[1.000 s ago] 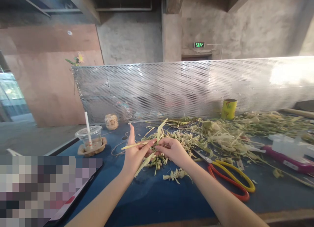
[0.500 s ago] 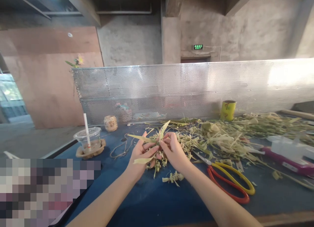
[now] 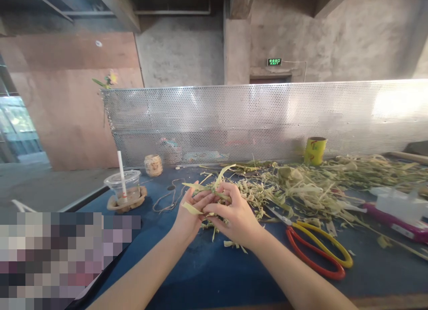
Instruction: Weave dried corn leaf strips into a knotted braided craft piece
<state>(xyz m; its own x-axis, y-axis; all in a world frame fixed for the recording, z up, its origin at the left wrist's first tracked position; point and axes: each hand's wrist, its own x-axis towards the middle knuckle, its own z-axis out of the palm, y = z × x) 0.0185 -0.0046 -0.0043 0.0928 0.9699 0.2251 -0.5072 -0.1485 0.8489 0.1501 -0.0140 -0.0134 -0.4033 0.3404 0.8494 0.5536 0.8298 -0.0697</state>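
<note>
Pale green, flat leaf strips stick out between my two hands at the middle of the table. My left hand is closed on them, one end poking out past the thumb side and another across the palm. Curled over from the right, my right hand has its fingers closed on the same strips, its fingertips close to the left fingers. The crossing point of the strips is mostly hidden by the fingers. Behind and under the hands lies a heap of small knotted leaf pieces, and a short knotted piece rests nearer me.
Scissors with red and yellow handles lie right of my right forearm. Dried leaves and a purple-and-white glue gun are further right. A yellow roll stands behind. Leftward are twine, a woven pot and a plastic cup.
My right hand has shifted down and left, its fingers now spread lower over the strips. The upright strip leans further right. The view has shifted slightly.
</note>
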